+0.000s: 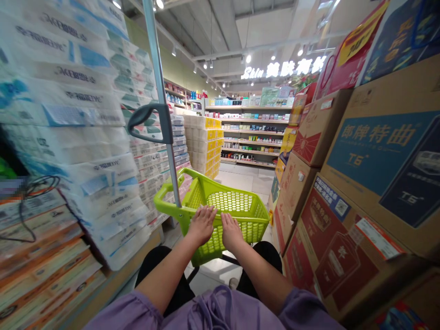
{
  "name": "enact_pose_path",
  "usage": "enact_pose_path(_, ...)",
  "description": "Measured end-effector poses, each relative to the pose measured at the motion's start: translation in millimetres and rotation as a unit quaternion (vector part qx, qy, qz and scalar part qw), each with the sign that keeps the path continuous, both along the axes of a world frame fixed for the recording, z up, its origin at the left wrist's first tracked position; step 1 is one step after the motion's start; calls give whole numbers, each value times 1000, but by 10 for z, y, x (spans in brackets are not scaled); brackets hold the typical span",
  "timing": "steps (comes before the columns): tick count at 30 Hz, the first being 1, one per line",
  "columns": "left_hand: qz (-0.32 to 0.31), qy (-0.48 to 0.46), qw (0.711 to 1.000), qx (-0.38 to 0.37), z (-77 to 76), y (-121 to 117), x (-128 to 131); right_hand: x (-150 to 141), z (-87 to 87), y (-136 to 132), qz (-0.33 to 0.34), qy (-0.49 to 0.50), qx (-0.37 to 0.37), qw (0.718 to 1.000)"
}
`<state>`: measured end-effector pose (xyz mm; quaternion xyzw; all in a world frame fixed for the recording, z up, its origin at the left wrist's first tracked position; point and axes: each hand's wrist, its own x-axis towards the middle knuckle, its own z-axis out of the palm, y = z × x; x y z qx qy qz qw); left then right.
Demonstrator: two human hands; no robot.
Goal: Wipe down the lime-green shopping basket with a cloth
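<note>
A lime-green shopping basket cart point(252, 224) with perforated sides is directly in front of me. Its metal pole point(158, 64) rises on the left, carrying a dark grey loop handle point(167, 123). On the near rim lies my left hand point(203, 223), fingers stretched out over the edge. Just to its right, my right hand point(232, 230) rests on the same rim, also with straight fingers. Neither hand is wrapped around anything. No goods show inside the visible part of the basket.
Tall stacks of wrapped tissue packs point(85, 105) line the left side. Cardboard cartons point(381, 123) are piled close on the right. A tiled aisle point(240, 176) runs ahead to stocked shelves point(254, 128). Yellow-and-white packs point(206, 142) stand beyond the cart.
</note>
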<state>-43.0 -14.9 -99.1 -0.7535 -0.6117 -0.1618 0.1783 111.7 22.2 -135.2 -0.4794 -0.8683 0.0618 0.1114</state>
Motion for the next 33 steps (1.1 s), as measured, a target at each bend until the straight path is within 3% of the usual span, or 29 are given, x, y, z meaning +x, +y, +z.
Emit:
enact_pose_path(2, -25, -28, 999, -7, 15, 22, -32, -2, -1, 1, 0, 0, -1, 1000)
enact_pose_path(6, -45, -106, 991, 64, 214, 103, -94, -7, -7, -1, 1, 1, -2, 1000)
enact_pose_path(8, -54, -102, 991, 70, 247, 136, -63, -12, -7, -8, -1, 2, -1, 1000)
enact_pose_path(12, -44, -9, 999, 2, 63, 144, 92, -10, 13, -29, 1, 7, 0, 1000)
enact_pose_path(16, -10, 45, 999, 3, -26, 114, 121, 8, 50, -40, 11, -4, -4, 1000)
enact_pose_path(21, 34, 47, 998, 27, 166, 39, -64, 4, 56, -47, 10, -11, -5, 1000)
enact_pose_path(25, 75, 33, 994, 65, 209, -48, -194, 3, 38, -45, 16, 2, -9, 1000)
enact_pose_path(29, 62, 5, 996, 71, 261, -102, -363, 17, 45, -21, 28, 7, -21, 999)
enact_pose_path(33, 41, -50, 981, 183, 401, -161, -527, -3, 52, -5, 19, 9, -25, 999)
